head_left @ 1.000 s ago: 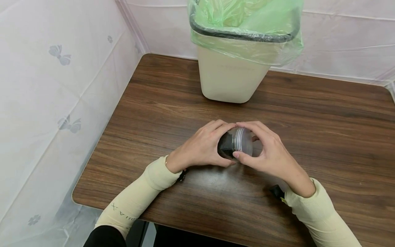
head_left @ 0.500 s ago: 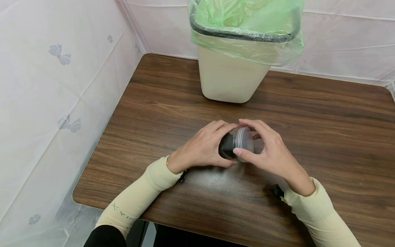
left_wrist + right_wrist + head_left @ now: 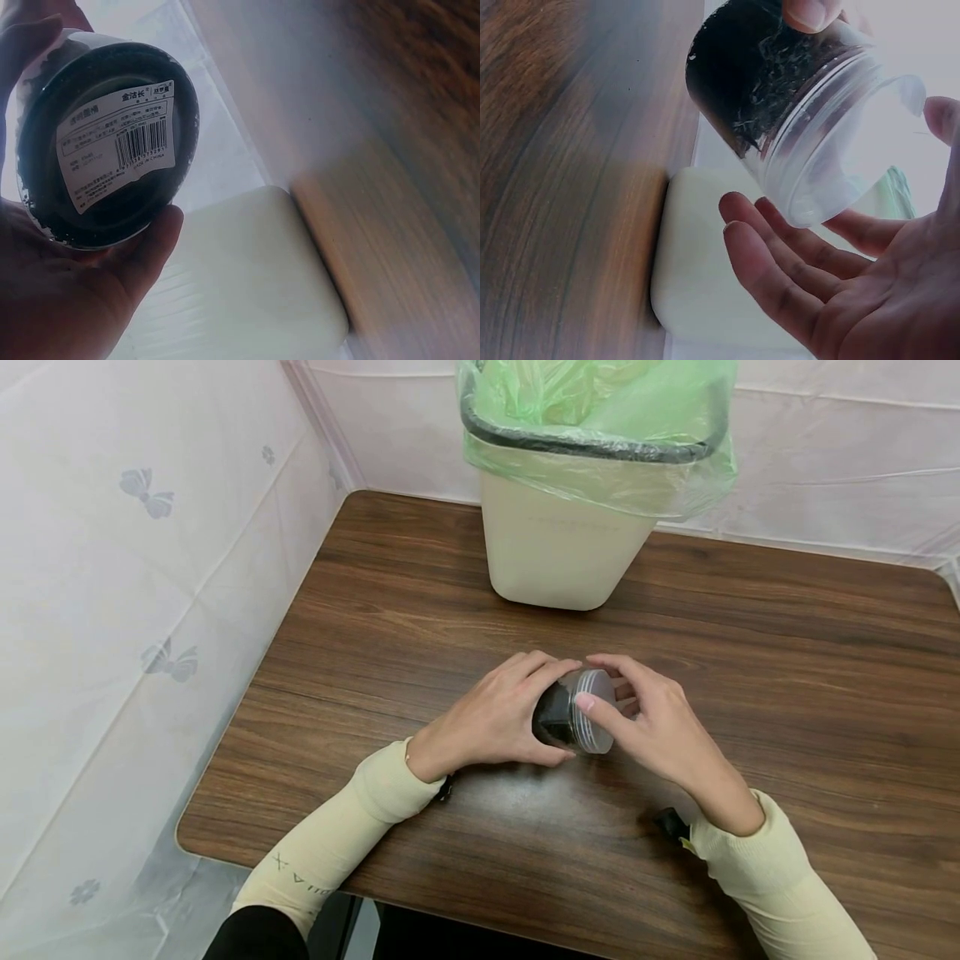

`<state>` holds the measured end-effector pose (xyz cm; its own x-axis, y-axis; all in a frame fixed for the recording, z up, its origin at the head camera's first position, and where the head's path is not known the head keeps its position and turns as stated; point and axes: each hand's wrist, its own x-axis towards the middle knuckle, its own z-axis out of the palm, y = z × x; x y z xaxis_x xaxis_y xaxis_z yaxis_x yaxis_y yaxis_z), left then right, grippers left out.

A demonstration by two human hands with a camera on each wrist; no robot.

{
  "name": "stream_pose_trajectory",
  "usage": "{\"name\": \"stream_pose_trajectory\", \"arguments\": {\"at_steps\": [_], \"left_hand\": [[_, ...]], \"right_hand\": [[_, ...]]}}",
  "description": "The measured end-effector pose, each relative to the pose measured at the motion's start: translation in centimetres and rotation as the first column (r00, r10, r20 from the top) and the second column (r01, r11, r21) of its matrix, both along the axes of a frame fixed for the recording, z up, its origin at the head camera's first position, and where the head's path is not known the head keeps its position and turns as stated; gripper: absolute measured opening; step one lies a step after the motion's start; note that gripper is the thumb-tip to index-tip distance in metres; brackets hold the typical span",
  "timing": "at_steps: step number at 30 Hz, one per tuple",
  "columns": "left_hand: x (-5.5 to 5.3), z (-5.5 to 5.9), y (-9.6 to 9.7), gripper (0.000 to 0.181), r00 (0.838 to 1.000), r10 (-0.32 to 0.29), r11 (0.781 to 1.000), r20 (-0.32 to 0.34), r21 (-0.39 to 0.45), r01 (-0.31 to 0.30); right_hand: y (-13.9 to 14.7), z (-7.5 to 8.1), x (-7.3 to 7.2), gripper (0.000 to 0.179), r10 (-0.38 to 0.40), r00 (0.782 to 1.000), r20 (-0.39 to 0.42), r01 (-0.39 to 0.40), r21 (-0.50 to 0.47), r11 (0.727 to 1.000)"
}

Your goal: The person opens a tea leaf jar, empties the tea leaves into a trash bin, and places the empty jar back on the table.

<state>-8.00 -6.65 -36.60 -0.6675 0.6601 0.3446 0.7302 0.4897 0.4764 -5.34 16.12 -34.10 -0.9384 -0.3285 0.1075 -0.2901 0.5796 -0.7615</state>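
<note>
A clear jar [image 3: 556, 713] with dark contents is tipped on its side above the table, its translucent screw lid [image 3: 597, 727] facing right. My left hand [image 3: 495, 714] grips the jar's body from the left, fingers over the top and thumb below. In the left wrist view the jar's base carries a white barcode label [image 3: 116, 146]. My right hand [image 3: 660, 718] is around the lid with loosely bent fingers. Its thumb tip is right at the lid's rim, while the other fingers [image 3: 754, 259] stand off the lid in the right wrist view.
A cream bin [image 3: 562, 547] with a dark rim and a green plastic liner [image 3: 615, 402] stands at the back of the brown wooden table [image 3: 360, 635]. White patterned sheeting [image 3: 172, 585] hangs along the left and back edges.
The right hand has loosened on the lid; its thumb has slid up along the rim and its fingers have come away. The left hand and jar have barely moved.
</note>
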Motion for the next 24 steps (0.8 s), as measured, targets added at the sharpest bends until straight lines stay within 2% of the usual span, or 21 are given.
{"name": "stream_pose_trajectory", "arguments": {"at_steps": [12, 24], "left_hand": [[0.00, 0.01, 0.05, 0.092, 1.000, -0.011, 1.000, -0.024, 0.006, 0.011], [-0.03, 0.02, 0.11, 0.091, 0.999, -0.010, 1.000, -0.036, -0.001, 0.010]], "right_hand": [[-0.30, 0.47, 0.05, 0.044, -0.024, 0.998, 0.065, 0.021, 0.055, 0.998], [-0.33, 0.46, -0.04, 0.046, -0.025, 0.998, 0.055, 0.021, 0.068, 0.997]]}}
